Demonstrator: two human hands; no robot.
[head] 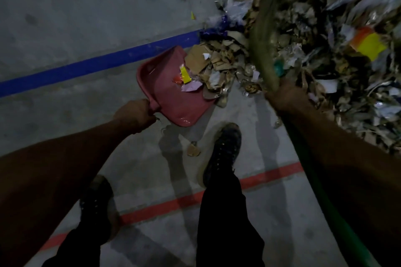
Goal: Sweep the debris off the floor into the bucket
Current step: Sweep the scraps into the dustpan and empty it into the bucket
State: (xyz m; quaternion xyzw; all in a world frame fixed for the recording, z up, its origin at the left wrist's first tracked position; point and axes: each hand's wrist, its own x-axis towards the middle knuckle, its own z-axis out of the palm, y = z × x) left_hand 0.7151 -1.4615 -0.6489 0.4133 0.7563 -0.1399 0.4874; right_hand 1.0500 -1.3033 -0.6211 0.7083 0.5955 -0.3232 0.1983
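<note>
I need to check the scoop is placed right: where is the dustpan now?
In the head view the dustpan sits centre-left, held by the left hand, its mouth against the debris pile, just below the blue line.

I was looking at what seemed an industrial or warehouse floor: bare grey concrete [65,17] painted with a blue line [97,65] and a red line [184,199], beside a large heap of cardboard and plastic debris [314,60].
</note>
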